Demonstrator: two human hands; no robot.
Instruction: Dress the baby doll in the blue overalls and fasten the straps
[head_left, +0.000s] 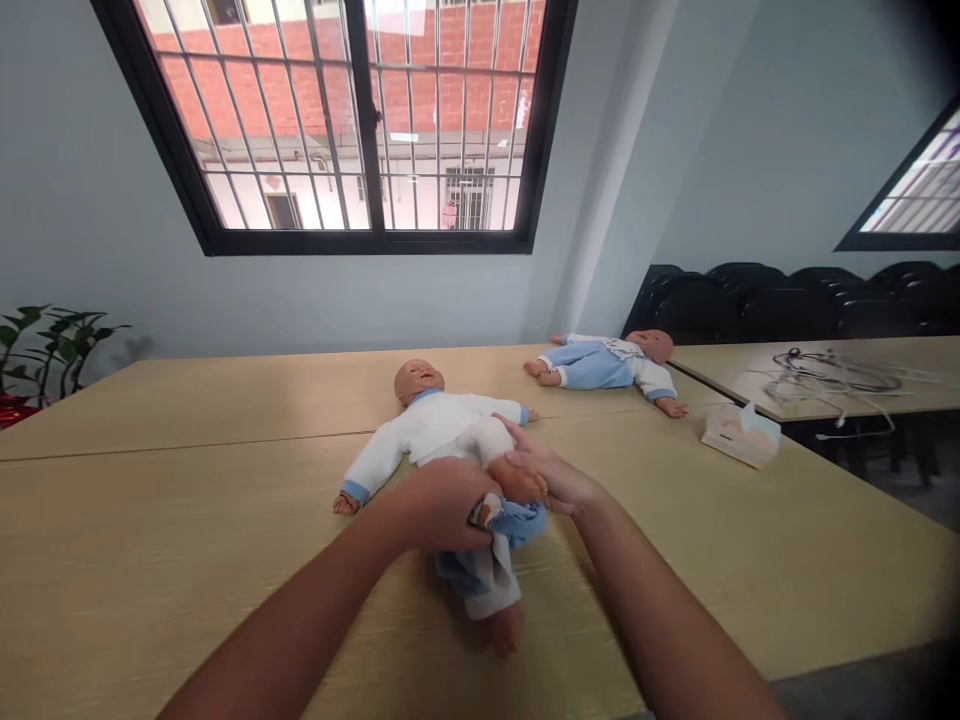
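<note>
A baby doll [442, 420] in a white long-sleeved top with blue cuffs lies on its back on the table, head away from me. Blue and white trousers [491, 575] are bunched around its lower legs; one foot pokes out of a trouser leg toward me. My left hand [454, 505] is closed on the gathered trouser cloth. With my right hand [551, 475] I grip the doll's other leg [514, 470], which is bent and raised, its bare foot beside my fingers. Part of the cloth is hidden under my left hand.
A second doll [600, 362] in blue trousers lies at the back right of the wooden table [187, 530]. Near the right edge stands a tissue box [742, 435]. Cables [832, 375] lie on another table, with stacked black chairs [780, 300] behind. A plant [52, 345] is at left.
</note>
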